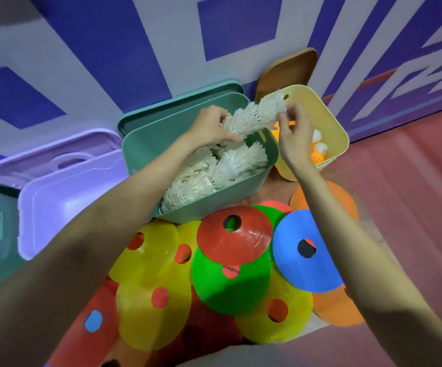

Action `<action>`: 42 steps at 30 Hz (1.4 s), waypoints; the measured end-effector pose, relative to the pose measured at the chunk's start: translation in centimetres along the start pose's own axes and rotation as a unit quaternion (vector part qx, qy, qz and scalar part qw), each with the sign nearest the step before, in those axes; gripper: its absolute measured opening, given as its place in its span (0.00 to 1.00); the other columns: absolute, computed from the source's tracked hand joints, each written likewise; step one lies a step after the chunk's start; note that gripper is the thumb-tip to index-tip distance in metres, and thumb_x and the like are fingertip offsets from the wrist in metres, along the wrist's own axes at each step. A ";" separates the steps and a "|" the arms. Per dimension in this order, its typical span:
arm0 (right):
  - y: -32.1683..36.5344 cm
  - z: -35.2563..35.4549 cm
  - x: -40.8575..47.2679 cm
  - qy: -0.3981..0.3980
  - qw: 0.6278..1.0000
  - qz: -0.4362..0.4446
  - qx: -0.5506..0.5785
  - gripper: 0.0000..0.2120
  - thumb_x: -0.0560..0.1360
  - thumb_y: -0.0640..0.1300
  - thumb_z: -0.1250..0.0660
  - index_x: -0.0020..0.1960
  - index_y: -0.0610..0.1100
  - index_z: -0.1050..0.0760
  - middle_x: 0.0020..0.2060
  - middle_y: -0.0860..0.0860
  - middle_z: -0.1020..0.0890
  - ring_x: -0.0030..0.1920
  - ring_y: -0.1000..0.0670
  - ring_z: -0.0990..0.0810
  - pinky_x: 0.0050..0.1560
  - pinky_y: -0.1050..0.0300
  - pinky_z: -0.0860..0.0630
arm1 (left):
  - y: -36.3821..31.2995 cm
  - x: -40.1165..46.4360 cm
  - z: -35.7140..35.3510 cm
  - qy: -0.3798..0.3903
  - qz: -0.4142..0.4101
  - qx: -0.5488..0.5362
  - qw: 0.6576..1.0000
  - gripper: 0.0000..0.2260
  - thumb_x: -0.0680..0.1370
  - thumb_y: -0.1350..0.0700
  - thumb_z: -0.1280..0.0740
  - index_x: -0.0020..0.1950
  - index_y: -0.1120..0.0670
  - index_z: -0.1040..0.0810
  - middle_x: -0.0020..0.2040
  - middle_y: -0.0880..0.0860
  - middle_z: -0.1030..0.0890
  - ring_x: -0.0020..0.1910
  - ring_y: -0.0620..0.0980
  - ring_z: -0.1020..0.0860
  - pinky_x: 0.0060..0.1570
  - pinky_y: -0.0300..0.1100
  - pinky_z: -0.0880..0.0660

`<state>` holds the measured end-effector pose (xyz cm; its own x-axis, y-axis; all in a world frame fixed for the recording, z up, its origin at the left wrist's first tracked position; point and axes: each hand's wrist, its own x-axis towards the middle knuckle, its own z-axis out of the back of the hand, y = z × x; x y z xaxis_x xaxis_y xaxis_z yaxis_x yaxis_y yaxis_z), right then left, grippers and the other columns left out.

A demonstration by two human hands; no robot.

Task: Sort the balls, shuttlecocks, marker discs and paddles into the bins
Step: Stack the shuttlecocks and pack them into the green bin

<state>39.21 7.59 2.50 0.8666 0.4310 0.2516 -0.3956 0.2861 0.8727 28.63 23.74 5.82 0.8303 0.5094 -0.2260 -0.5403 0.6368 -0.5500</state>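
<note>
Both hands, left hand [210, 125] and right hand [295, 133], pinch a nested column of white feather shuttlecocks [254, 116] above the teal plastic bin [204, 207]; lower it flat alongside those inside, keeping feathers uncrushed.

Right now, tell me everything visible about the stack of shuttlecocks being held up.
The stack of shuttlecocks is a curved row of white, feathery-looking shuttlecocks nested one into another. It hangs above the green bin, its far tip in front of the yellow bin. The left hand grips its lower end; the right hand pinches it nearer the top.
</note>
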 end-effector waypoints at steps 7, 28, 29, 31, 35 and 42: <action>-0.2 -2.3 -0.1 0.074 0.997 0.027 -0.006 0.06 0.75 0.42 0.39 0.43 0.41 0.25 0.36 0.48 0.23 0.40 0.43 0.25 0.44 0.43 0.29 | 2.7 -1.5 -0.5 0.006 0.053 0.009 0.999 0.29 0.67 0.48 0.22 0.63 0.59 0.24 0.53 0.53 0.22 0.49 0.48 0.27 0.48 0.39 0.31; 1.1 -4.7 1.2 0.179 0.945 0.101 -0.256 0.17 0.79 0.36 0.44 0.66 0.42 0.29 0.53 0.39 0.20 0.51 0.38 0.23 0.51 0.49 0.30 | 4.2 -2.2 -1.5 -0.010 0.068 0.125 0.990 0.20 0.68 0.48 0.24 0.49 0.60 0.25 0.54 0.57 0.32 0.54 0.54 0.33 0.54 0.43 0.32; 1.0 -4.7 1.2 0.186 0.933 0.113 -0.287 0.16 0.79 0.36 0.44 0.65 0.42 0.28 0.53 0.39 0.21 0.53 0.39 0.25 0.53 0.49 0.31 | 4.1 -2.1 -1.5 0.001 0.065 0.126 0.990 0.22 0.68 0.47 0.24 0.52 0.61 0.24 0.57 0.58 0.31 0.55 0.55 0.32 0.54 0.43 0.32; 0.6 -4.8 0.7 0.182 0.922 0.129 -0.317 0.16 0.79 0.37 0.44 0.63 0.42 0.26 0.53 0.40 0.24 0.54 0.40 0.28 0.53 0.50 0.34 | 4.1 -2.0 -1.6 0.019 0.058 0.115 0.992 0.24 0.69 0.45 0.25 0.55 0.61 0.24 0.60 0.60 0.30 0.57 0.56 0.29 0.55 0.45 0.29; 0.3 -4.5 -0.1 0.126 0.915 0.138 -0.358 0.14 0.77 0.38 0.43 0.58 0.39 0.23 0.54 0.41 0.29 0.56 0.41 0.33 0.53 0.52 0.36 | 4.5 -2.5 -2.2 -0.016 0.037 0.062 0.997 0.29 0.73 0.45 0.28 0.68 0.55 0.31 0.64 0.58 0.29 0.62 0.56 0.28 0.61 0.50 0.30; 0.5 -4.2 -0.6 0.146 0.901 0.139 -0.383 0.14 0.76 0.37 0.42 0.59 0.37 0.24 0.59 0.39 0.29 0.59 0.38 0.32 0.53 0.48 0.34 | 5.1 -2.6 -3.6 -0.003 0.007 0.061 0.998 0.23 0.75 0.46 0.30 0.67 0.53 0.28 0.66 0.55 0.25 0.65 0.55 0.28 0.64 0.50 0.31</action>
<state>37.21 11.11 1.05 0.6291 0.7521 0.1965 -0.7758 0.5916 0.2194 24.18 23.59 0.75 0.8220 0.5216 -0.2286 -0.5648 0.6950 -0.4449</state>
